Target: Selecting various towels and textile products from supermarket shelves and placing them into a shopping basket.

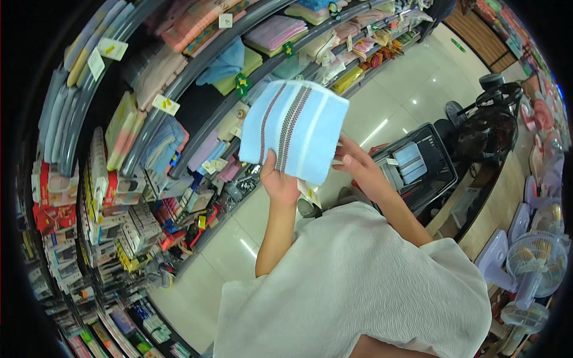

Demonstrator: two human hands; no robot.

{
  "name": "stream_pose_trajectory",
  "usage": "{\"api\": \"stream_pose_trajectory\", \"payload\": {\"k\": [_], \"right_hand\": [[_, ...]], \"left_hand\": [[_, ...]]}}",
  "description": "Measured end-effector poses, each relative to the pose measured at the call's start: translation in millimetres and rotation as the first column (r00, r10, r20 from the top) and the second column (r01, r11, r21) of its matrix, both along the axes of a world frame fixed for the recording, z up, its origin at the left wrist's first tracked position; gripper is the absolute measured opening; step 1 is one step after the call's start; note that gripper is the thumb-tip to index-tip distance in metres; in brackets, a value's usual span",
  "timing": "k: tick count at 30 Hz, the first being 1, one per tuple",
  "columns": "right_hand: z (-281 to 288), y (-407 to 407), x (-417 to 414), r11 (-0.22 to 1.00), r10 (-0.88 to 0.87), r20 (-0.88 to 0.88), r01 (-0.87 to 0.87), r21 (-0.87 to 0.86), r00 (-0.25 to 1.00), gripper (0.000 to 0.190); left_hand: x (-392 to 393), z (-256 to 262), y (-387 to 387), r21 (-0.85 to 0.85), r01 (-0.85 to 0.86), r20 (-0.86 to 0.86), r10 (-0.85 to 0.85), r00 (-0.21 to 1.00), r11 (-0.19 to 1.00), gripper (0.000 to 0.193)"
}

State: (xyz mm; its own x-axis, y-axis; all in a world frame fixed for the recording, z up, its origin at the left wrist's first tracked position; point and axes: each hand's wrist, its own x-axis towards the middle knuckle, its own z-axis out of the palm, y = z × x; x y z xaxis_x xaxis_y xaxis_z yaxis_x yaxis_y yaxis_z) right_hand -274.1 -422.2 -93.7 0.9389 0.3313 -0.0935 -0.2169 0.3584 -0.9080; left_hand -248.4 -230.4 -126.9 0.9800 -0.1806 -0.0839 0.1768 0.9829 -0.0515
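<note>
A folded light blue towel with brown and white stripes (309, 129) is held up in front of me. My left hand (280, 179) grips its lower edge, thumb on the front face. A paper tag (310, 193) hangs from the towel's bottom. My right hand (356, 161) is at the towel's right edge, fingers apart, some of them partly behind it; whether they touch it is unclear. To the right of that hand, a dark plastic shopping basket (441, 176) holds another blue striped towel (410, 162) and a grey item.
Shelves with folded towels (275, 33) curve along the left and top. Boxed goods (138, 228) hang or stand at the lower left. Tiled floor (398, 89) runs between the shelves and a wooden display at right, with a desk fan (535, 259) and a dark fan near the basket.
</note>
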Motion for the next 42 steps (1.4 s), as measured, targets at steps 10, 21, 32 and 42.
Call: {"api": "stream_pose_trajectory", "payload": {"k": [10, 21, 32, 42], "right_hand": [[42.0, 20.4, 32.3, 0.982, -0.188, 0.174, 0.19, 0.007, 0.967, 0.041], [37.2, -7.7, 58.9, 0.994, -0.109, 0.129, 0.11, 0.002, 0.986, 0.037], [37.3, -30.8, 73.9, 0.998, -0.062, 0.086, 0.063, -0.014, 0.994, 0.047], [33.6, -28.3, 92.0, 0.992, 0.01, 0.005, -0.01, 0.129, 1.0, 0.05]], "left_hand": [[-19.7, -5.9, -34.8, -0.052, 0.275, 0.09, -0.27, 0.959, 0.96, 0.051], [-27.5, 19.6, -65.7, 0.176, 0.305, -0.155, -0.28, 0.947, 0.936, 0.054], [-63.2, 8.3, -78.5, 0.292, 0.307, 0.057, -0.336, 0.94, 0.906, 0.068], [-56.1, 44.0, -68.8, 0.527, 0.375, 0.165, -0.525, 0.835, 0.762, 0.078]]}}
